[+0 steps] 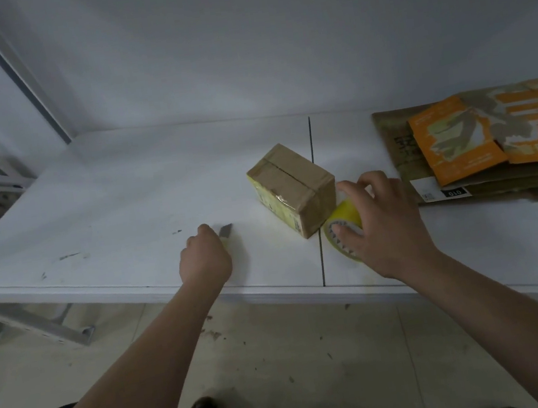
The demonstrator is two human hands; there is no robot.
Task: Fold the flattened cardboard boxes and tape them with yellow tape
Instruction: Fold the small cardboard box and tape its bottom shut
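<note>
Take the folded box [293, 189] as your marker: a small brown cardboard block standing on the white table [107, 219]. Its top flaps meet at a dark slit. A glossy band of tape crosses them, and wrinkled, shiny yellow tape covers the long side facing left. The small print low on that side is too fine to read.

Just right of the box, touching its near corner, is the yellow tape roll [341, 219], a translucent ring standing on edge. Your right hand [382, 219] grips it, with the fingers curled over the rim and the thumb pressed on the roll's open face.

Left of the box, a little apart from it, your left hand [204, 259] is closed in a fist round a utility knife [225, 230]. Its grey slanted blade sticks out past the knuckles towards the box.

Further right of the box lie the flattened boxes [493, 137], a loose stack of brown card printed in orange and white. Their large characters are too blurred to read. On the stack's near edge a black tag [455, 192] reads "010" in white. Beside it a white label [426, 189] carries a small square code.

A thin dark seam [310, 142] in the table runs just behind the box and passes by its right side.
</note>
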